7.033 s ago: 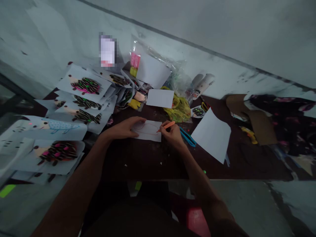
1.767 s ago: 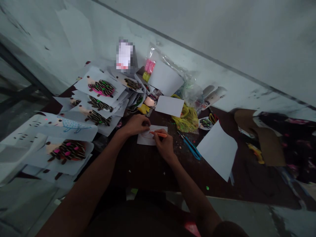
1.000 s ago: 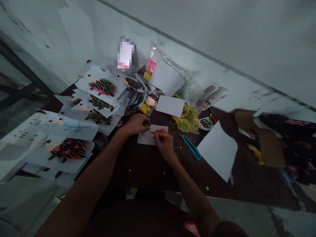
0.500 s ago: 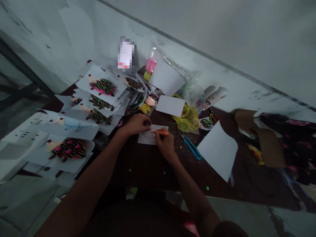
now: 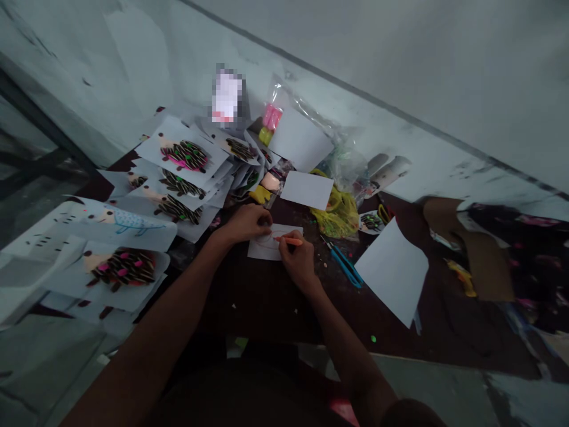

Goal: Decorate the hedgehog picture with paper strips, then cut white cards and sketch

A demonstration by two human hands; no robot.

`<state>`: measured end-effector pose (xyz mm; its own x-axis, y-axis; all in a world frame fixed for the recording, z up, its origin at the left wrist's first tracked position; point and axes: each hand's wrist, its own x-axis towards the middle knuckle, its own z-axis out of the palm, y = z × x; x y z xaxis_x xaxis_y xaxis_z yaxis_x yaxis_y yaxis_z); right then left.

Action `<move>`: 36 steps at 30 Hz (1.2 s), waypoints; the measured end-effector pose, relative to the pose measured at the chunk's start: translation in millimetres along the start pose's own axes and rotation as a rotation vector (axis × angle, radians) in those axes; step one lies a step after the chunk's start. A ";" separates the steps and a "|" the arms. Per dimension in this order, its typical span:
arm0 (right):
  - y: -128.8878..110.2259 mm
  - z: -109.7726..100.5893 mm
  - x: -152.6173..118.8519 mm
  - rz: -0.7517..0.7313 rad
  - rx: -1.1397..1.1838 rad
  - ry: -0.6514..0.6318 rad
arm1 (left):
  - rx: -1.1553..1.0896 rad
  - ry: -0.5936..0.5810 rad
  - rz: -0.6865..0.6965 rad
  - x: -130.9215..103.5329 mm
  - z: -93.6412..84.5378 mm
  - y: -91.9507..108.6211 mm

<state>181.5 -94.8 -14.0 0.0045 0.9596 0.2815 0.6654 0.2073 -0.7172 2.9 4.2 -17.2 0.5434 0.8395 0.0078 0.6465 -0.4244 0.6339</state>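
Observation:
My right hand (image 5: 299, 256) grips an orange pen (image 5: 293, 241), its tip on a small white sheet of paper (image 5: 263, 252). Faint curved lines show on that sheet. Fingers loosely bent and a little apart, my left hand (image 5: 251, 222) rests at the sheet's upper left edge, grasping nothing that I can see. To the right lies a blue-handled tool (image 5: 344, 264), which looks like scissors or a cutter, close to a large white sheet (image 5: 393, 270).
Stacked cards with clay hedgehogs (image 5: 184, 155) crowd the table's left, beside a blue hedgehog drawing (image 5: 133, 222). Behind my hands are a blank card (image 5: 306, 190), a yellow-green bag (image 5: 335, 219) and clear plastic (image 5: 344, 157). Brown cardboard (image 5: 489, 267) lies far right. A pixelated screen (image 5: 227, 95) stands by the wall.
The pen tip has shifted very slightly to the right on the small sheet, with my right hand. My left hand stays in place.

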 end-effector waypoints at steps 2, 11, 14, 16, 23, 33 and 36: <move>0.0 0.6 -0.6 -0.007 -0.005 -0.002 | -0.006 -0.001 0.001 -0.2 -0.2 0.3; -2.0 0.1 -1.2 -0.001 0.010 0.001 | -0.002 0.005 -0.005 -1.1 -2.1 2.8; -1.4 0.0 -1.2 0.007 0.013 -0.003 | -0.004 0.000 -0.003 -1.0 -2.2 2.6; -1.0 0.3 -1.2 0.016 0.016 -0.001 | -0.005 0.004 0.000 -1.0 -1.9 2.4; -1.9 1.5 -1.2 0.014 0.033 -0.005 | -0.004 0.001 0.006 -1.9 -3.1 3.2; -5.1 0.3 -3.1 0.008 0.028 -0.019 | -0.006 -0.008 0.008 -1.3 -3.0 1.8; -5.0 0.8 -4.4 0.008 0.016 -0.028 | -0.011 -0.006 0.006 -1.4 -2.5 1.2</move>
<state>177.5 -99.9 -12.1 -0.0117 0.9661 0.2579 0.6537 0.2026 -0.7291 1.6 3.3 -14.5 0.5504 0.8349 0.0069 0.6376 -0.4257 0.6420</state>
